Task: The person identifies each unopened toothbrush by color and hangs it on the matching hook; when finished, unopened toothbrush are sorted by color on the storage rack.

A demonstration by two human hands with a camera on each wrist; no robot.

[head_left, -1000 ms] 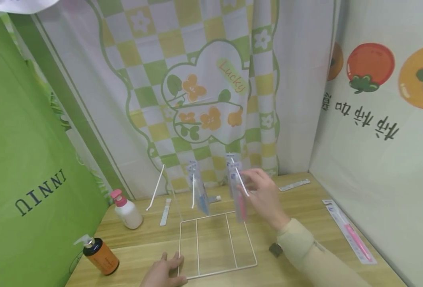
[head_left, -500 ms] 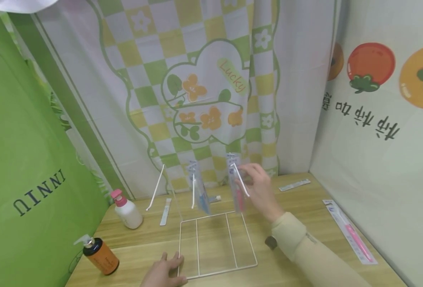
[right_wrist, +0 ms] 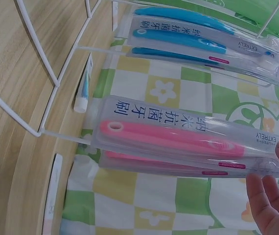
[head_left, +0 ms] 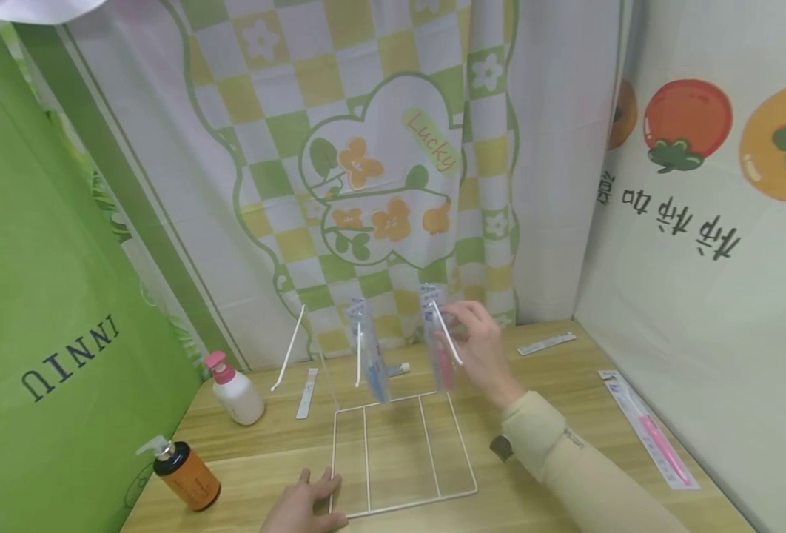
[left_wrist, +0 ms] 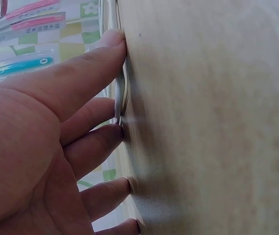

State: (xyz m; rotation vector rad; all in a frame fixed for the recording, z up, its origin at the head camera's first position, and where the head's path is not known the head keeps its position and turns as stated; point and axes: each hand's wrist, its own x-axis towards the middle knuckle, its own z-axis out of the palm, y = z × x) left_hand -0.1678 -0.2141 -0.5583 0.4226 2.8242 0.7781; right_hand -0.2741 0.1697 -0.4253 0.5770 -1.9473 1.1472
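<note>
In the head view my right hand (head_left: 485, 354) is at the right hook (head_left: 448, 333) of a white wire rack (head_left: 422, 501), its thumb and fingers pinching the edge of a packaged pink toothbrush (right_wrist: 178, 139). Behind it hangs a second pink pack, seen in the right wrist view. My left hand (head_left: 303, 507) rests at the front left corner of the rack's base. Its spread fingers (left_wrist: 93, 147) touch the wire and the tabletop. Several packaged blue toothbrushes (head_left: 377, 374) hang from the middle hook (head_left: 359, 348). The left hook (head_left: 289, 349) carries nothing.
A white pump bottle (head_left: 240, 396) and an orange pump bottle (head_left: 189, 477) stand at left. A loose pink toothbrush pack (head_left: 653, 433) lies at right. A small tube (head_left: 400, 369) and slim packets (head_left: 308, 394) lie around the rack. Curtains close off the sides and back.
My right hand has moved slightly up and back with the pink toothbrush pack, bringing it farther along the hook, close to the other one. My left hand has stayed at the rack's corner.
</note>
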